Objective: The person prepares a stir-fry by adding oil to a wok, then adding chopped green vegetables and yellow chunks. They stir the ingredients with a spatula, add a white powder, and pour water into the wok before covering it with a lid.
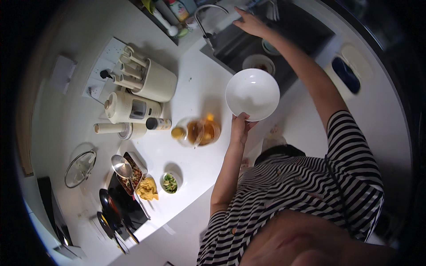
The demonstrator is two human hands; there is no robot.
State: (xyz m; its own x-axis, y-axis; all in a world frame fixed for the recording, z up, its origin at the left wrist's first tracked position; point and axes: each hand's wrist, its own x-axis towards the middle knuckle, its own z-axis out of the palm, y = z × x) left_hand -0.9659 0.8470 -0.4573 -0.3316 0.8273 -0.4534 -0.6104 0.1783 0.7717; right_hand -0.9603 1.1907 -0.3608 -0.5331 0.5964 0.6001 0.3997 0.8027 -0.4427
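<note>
My left hand (242, 128) grips the near rim of a white bowl (253, 94), thumb over the rim and fingers beneath. The bowl's inside faces me, and no food shows in it. Reaching over the dark sink (306, 36), my right hand (251, 23) has its fingers spread beside the curved metal faucet (201, 21) and holds nothing visible. Partly hidden behind the held bowl is another white bowl (259, 60) with brownish remains. A teal-rimmed bowl (270, 47) sits in the sink, partly covered by my right forearm.
Bottles of amber oil (201, 131) stand mid-counter. Along the wall are a cream knife block (159, 79) and a cream appliance (133, 107). Leftward sit a bowl of chopped greens (170, 183), a yellow cloth (147, 189), a strainer (122, 165) and pans (109, 206) on a black cooktop.
</note>
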